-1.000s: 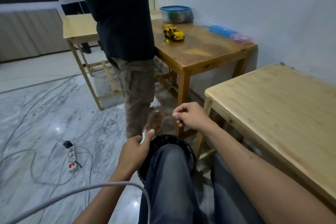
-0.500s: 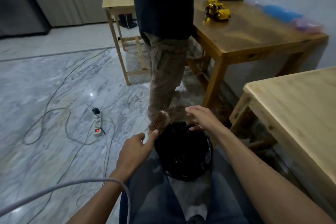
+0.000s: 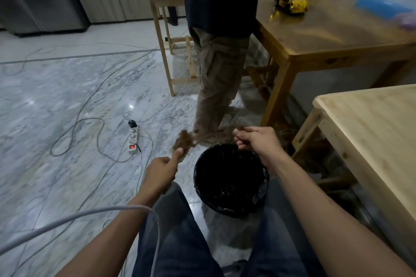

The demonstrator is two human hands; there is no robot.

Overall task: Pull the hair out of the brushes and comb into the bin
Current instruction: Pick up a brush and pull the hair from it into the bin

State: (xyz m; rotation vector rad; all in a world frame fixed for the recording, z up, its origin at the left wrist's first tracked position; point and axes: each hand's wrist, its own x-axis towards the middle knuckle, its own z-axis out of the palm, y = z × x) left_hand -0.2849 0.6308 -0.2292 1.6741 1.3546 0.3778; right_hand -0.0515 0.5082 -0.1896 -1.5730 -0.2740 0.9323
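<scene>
Left hand (image 3: pixel 160 172) grips the brush (image 3: pixel 182 144), its fuzzy brown hair at twelve o'clock of the fist; right hand (image 3: pixel 255 140) pinches strands above the round black bin (image 3: pixel 229 179).

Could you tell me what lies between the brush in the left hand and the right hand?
In the head view, thin strands of hair stretch from the brush toward the right hand, over the floor just beyond the bin; they blur midway.
</scene>
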